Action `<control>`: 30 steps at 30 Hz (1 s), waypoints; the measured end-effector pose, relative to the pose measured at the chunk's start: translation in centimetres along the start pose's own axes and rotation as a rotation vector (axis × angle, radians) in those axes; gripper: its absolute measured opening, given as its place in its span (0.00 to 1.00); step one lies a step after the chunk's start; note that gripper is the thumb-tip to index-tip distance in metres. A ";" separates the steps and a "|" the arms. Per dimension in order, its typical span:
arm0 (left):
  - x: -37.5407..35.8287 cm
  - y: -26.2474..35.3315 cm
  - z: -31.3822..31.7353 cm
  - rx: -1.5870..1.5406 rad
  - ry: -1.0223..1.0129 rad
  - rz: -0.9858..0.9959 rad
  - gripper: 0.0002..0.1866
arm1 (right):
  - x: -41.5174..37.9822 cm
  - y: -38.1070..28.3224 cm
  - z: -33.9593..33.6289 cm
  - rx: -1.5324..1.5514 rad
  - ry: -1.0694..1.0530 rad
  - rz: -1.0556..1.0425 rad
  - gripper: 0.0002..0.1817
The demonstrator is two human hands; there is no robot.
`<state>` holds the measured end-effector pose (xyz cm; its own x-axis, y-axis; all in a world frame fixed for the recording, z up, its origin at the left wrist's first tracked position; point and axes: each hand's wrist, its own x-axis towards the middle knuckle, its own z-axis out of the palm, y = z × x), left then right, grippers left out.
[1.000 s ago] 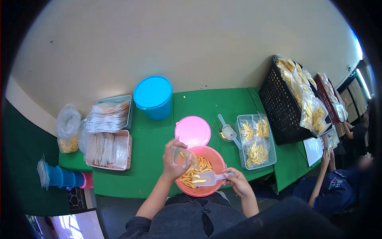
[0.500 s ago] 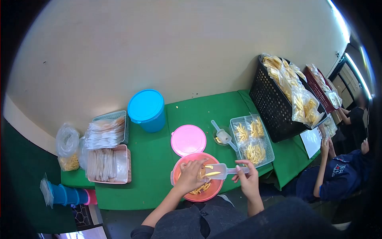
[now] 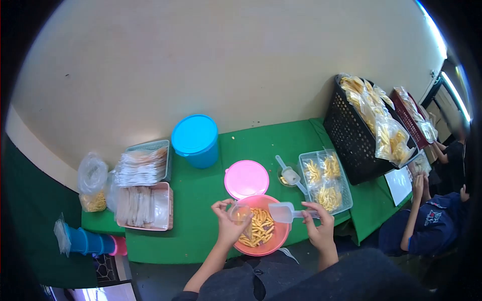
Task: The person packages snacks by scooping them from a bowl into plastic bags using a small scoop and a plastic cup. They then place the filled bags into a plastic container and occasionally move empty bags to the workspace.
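My left hand is closed around a small clear plastic bag, its rounded mouth facing up; some yellow sticks seem to show inside. My right hand grips the handle of a translucent plastic scoop, which looks empty. Both hands are over an orange-pink bowl that holds many yellow snack sticks. Just behind the bowl lies a round pink lid.
Right of the bowl are a second scoop on a small dish and a tray with filled bags. A black basket of bags stands behind. Left are a blue tub and bins of packets. Co-workers sit at right.
The scoop has drawn back to the right from the left hand, and the sticks that lay in it are gone. My left hand has shifted left and turned, uncovering the bowl's contents.
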<state>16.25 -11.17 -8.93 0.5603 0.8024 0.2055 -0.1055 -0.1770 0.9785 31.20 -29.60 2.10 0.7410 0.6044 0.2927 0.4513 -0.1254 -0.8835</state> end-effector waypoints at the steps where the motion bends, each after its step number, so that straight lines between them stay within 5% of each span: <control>1: 0.5 -0.7 -1.2 -0.171 0.017 -0.043 0.27 | 0.4 0.7 0.7 -0.064 -0.124 -0.021 0.13; 4: 0.9 0.5 -3.9 -0.382 0.028 -0.190 0.21 | 0.4 3.1 3.3 -0.373 -0.357 -0.035 0.12; 6: 1.0 2.3 -4.5 -0.495 0.090 -0.249 0.17 | -0.4 7.2 5.8 -0.517 -0.498 -0.324 0.11; 7: 1.0 3.2 -4.6 -0.500 0.095 -0.234 0.17 | -0.5 8.0 6.4 -0.549 -0.607 -0.242 0.13; 10: 0.5 3.5 -4.7 -0.563 0.086 -0.263 0.13 | -0.3 8.5 6.9 -0.644 -0.567 -0.275 0.16; 12: 0.1 1.9 -4.7 -0.344 0.018 -0.232 0.08 | 1.0 5.8 7.0 -0.570 -0.609 -0.169 0.19; 15: -0.7 2.6 -3.0 -0.137 -0.129 -0.144 0.07 | 1.8 2.5 8.1 0.121 -0.500 -0.189 0.14; 18: -1.1 2.4 -0.5 -0.257 -0.098 -0.129 0.07 | 1.2 3.4 9.8 0.275 -0.470 -0.012 0.10; 22: 0.2 1.3 0.7 -0.395 -0.007 -0.213 0.08 | 1.2 6.0 12.3 0.210 -0.244 -0.104 0.06; 24: -0.5 1.4 0.4 -0.433 0.068 -0.369 0.08 | -0.2 6.1 12.8 0.326 -0.205 0.197 0.05; 28: -0.3 -0.6 -0.1 -0.123 -0.061 -0.344 0.07 | 0.0 6.0 12.3 0.482 -0.216 0.452 0.11; 30: -0.4 -0.8 0.4 -0.113 -0.063 -0.395 0.07 | -0.2 6.9 12.2 0.454 -0.192 0.377 0.14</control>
<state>16.44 -11.64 -9.83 0.6245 0.7590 -0.1841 0.0406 0.2038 0.9782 28.06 -20.97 -8.53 0.6866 0.7197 -0.1032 -0.1117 -0.0358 -0.9931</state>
